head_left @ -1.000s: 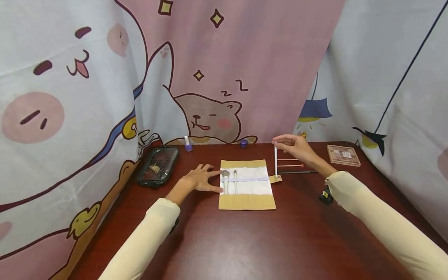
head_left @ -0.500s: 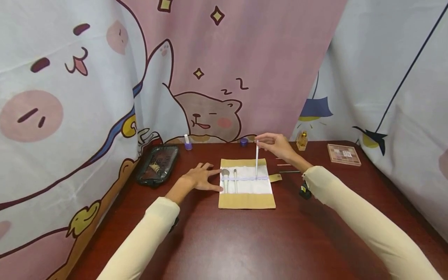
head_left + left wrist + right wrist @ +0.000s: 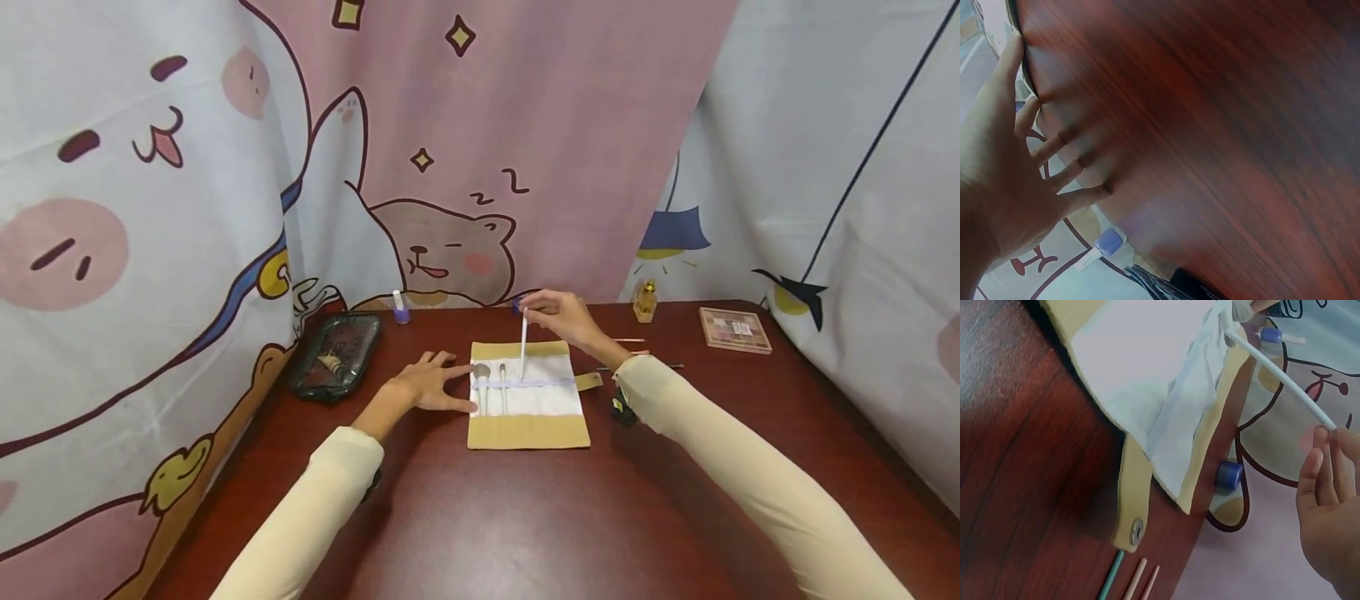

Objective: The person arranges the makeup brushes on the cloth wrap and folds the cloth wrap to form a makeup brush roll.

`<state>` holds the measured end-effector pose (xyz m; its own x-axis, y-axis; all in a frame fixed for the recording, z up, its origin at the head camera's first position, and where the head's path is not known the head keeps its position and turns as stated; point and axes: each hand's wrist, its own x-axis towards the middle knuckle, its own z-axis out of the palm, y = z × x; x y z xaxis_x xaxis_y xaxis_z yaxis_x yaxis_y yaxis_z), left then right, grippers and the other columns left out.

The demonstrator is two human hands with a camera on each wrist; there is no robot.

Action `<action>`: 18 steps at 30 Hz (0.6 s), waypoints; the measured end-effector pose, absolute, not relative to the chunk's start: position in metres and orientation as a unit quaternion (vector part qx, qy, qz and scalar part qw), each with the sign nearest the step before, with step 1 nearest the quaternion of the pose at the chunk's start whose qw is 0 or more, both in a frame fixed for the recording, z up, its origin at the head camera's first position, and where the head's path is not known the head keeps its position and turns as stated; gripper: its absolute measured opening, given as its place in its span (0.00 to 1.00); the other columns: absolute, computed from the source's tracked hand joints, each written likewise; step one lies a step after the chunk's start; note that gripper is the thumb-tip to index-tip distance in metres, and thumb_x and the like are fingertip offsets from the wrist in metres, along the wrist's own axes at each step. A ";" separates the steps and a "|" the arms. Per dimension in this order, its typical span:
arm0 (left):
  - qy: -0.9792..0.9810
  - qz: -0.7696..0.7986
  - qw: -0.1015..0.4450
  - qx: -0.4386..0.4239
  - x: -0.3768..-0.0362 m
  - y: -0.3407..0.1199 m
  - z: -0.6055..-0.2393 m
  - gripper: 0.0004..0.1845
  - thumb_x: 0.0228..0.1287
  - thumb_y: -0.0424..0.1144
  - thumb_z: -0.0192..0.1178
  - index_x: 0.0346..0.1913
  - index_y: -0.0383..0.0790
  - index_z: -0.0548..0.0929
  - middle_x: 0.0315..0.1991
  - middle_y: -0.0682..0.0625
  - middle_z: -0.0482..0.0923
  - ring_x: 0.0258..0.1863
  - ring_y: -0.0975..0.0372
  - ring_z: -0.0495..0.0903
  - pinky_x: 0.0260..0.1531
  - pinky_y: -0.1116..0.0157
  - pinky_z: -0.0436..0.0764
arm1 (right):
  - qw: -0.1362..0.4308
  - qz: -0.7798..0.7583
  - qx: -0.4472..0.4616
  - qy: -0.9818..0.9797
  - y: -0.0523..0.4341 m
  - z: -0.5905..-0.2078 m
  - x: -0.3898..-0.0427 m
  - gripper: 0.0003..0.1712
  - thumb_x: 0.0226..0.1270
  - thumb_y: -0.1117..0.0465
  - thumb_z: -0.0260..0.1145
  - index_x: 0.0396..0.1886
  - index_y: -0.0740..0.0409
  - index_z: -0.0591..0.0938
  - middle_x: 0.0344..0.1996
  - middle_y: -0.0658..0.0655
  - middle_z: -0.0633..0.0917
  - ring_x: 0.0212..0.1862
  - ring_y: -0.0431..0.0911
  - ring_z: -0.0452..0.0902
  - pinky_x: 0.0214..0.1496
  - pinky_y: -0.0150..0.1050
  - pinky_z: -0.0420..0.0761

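A tan brush roll lies unfolded on the table, its white lining crossed by a lilac band. A fluffy makeup brush and a slimmer brush are tucked under the band at the left. My right hand pinches the upper end of a thin white brush, nearly upright. Its lower end meets the roll around the band; whether it is under the band I cannot tell. My left hand has its fingers spread, thumb and index finger resting on the roll's left edge.
A clear-topped black pouch sits at the left. Behind stand a nail polish bottle, a small purple jar and a gold perfume bottle. An eyeshadow palette lies far right. Several thin coloured sticks lie beyond the roll's snap strap.
My right hand has carried the white brush leftward, from over the snap strap to the middle of the roll. The perfume bottle has come into full view. My left hand has stayed in place.
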<state>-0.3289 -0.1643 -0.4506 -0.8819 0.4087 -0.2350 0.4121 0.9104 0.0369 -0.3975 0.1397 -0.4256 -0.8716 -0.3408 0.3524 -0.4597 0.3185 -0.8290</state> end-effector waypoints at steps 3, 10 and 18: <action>0.969 -0.008 0.122 0.214 -0.329 -0.164 -0.449 0.50 0.56 0.82 0.56 0.81 0.70 0.60 0.81 0.50 0.55 0.79 0.49 0.54 0.68 0.42 0.68 | 0.057 0.516 0.243 -0.819 0.136 -0.429 -0.400 0.15 0.71 0.63 0.72 0.55 0.62 0.87 0.48 0.61 0.90 0.48 0.54 0.89 0.46 0.46 0.87; 0.970 -0.011 0.115 0.215 -0.329 -0.164 -0.449 0.50 0.56 0.82 0.56 0.81 0.70 0.60 0.81 0.50 0.55 0.79 0.49 0.54 0.69 0.43 0.69 | 0.060 0.496 0.225 -0.837 0.133 -0.436 -0.400 0.15 0.70 0.65 0.73 0.55 0.61 0.87 0.48 0.62 0.90 0.48 0.55 0.89 0.45 0.44 0.87; 0.969 -0.011 0.120 0.216 -0.329 -0.165 -0.450 0.51 0.56 0.83 0.55 0.81 0.70 0.59 0.81 0.50 0.55 0.79 0.49 0.54 0.69 0.43 0.67 | 0.045 0.482 0.214 -0.848 0.133 -0.442 -0.397 0.15 0.70 0.63 0.73 0.55 0.58 0.88 0.50 0.60 0.90 0.48 0.54 0.89 0.45 0.45 0.87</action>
